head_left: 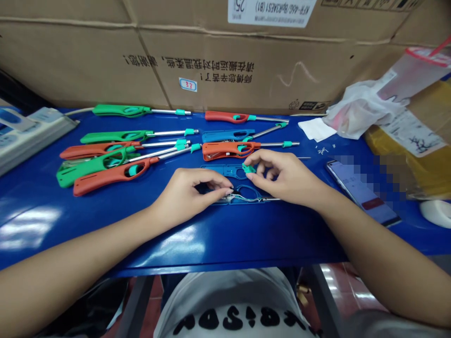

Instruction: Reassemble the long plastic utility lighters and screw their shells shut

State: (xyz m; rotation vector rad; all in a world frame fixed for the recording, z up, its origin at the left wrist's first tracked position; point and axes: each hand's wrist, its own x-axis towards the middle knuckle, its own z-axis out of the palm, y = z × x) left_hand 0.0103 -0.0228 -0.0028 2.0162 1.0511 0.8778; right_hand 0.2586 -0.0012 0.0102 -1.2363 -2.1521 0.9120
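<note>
Just in front of me lies an opened blue lighter half with thin wires and a metal tube in it. My left hand covers its left end; thumb and forefinger are pinched together at a small black part inside. Between thumb and fingertips of my right hand is a small teal trigger, held above the lighter. Behind it is the other blue shell half, partly hidden by my right fingers. What lies under my left palm is hidden.
Several green and orange long-nosed lighters lie at the left, with more lighters behind my hands. A phone, small white bits, a tissue and a bagged cup are at right. A cardboard box stands behind.
</note>
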